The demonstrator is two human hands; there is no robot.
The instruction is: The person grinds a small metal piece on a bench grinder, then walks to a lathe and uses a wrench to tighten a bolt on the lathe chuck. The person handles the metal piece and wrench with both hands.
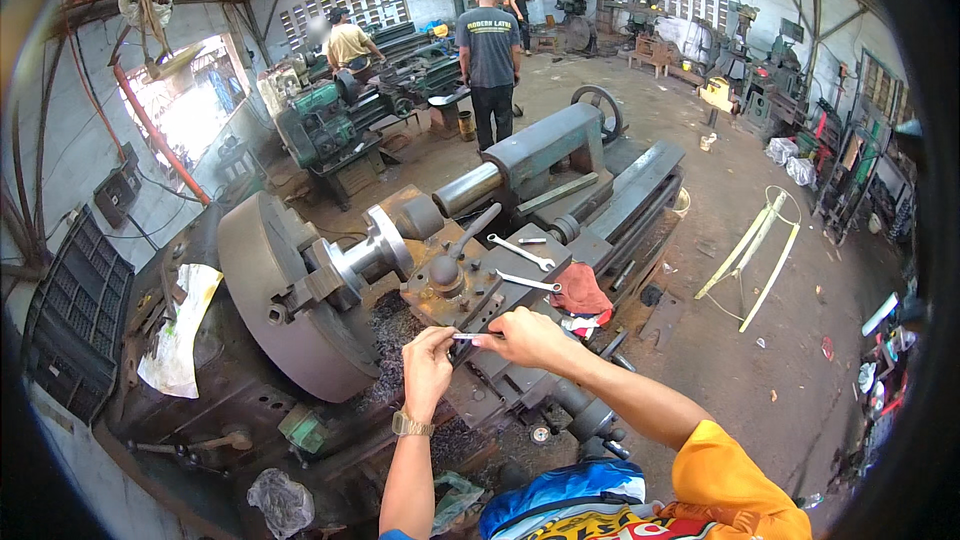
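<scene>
Over the carriage of a large lathe, my left hand (428, 368) and my right hand (532, 340) meet at a slim metal piece (465, 336), pinching its two ends. Its exact kind is too small to make out. Just beyond my hands stands the rusty tool post (447, 276) with its clamp lever (481, 226). A shiny flanged metal workpiece (372, 252) sits in the jaws of the big chuck (262, 270) to the left. Two open-end wrenches (522, 253) and a red cloth (582, 290) lie on the carriage, near my right hand.
Dark metal chips (388, 340) are heaped below the chuck. The tailstock (550, 145) stands beyond the tool post. A stained paper sheet (185, 330) lies over the headstock. Other people (490, 65) stand farther back near another lathe (320, 120). A bent-strip frame (750, 250) rests on the floor to the right.
</scene>
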